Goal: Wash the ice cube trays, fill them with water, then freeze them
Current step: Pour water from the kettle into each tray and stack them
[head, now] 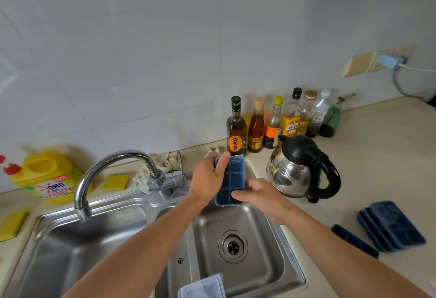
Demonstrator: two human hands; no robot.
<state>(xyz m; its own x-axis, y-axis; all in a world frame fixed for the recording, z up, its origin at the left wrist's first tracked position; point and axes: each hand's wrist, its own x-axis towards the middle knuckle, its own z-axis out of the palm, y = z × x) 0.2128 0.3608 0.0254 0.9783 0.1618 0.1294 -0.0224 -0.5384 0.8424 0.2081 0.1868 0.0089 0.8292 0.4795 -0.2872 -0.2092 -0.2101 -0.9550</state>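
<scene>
A dark blue ice cube tray (232, 179) is held above the far edge of the right sink basin (259, 231), its compartments facing me. My left hand (207, 179) grips its left side, thumb over the top corner. My right hand (262, 195) holds its lower right corner with curled fingers. More blue trays (396, 225) lie stacked on the counter at the right, one tray (354, 241) beside them. A clear lid (203, 287) rests on the sink's near edge. The faucet (99, 175) points over the left basin (82, 250); no water runs.
A steel and black kettle (302, 170) stands right of the sink. Several bottles (276, 123) line the wall behind it. A yellow detergent jug (47, 177), yellow sponges (115, 182) and a rag (153, 168) sit behind the left basin.
</scene>
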